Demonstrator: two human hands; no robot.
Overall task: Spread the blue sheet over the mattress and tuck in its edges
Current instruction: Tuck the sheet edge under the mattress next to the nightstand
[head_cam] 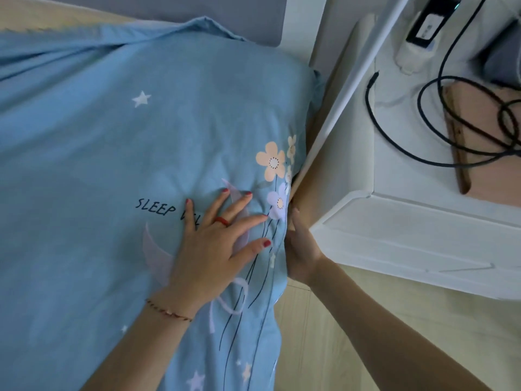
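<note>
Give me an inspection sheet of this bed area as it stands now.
Surface: mattress hidden under the blue sheet; a bare cream strip shows at top left.
Job's things: sheet spread, wrinkled toward the top corner.
Clutter: charger and wooden board on the white bedside table.
Hands: left hand flat on the sheet, fingers spread; right hand down the bed's side edge, fingers hidden.
Cables: black cable looped on the table.
Surroundings: pale wood floor.
</note>
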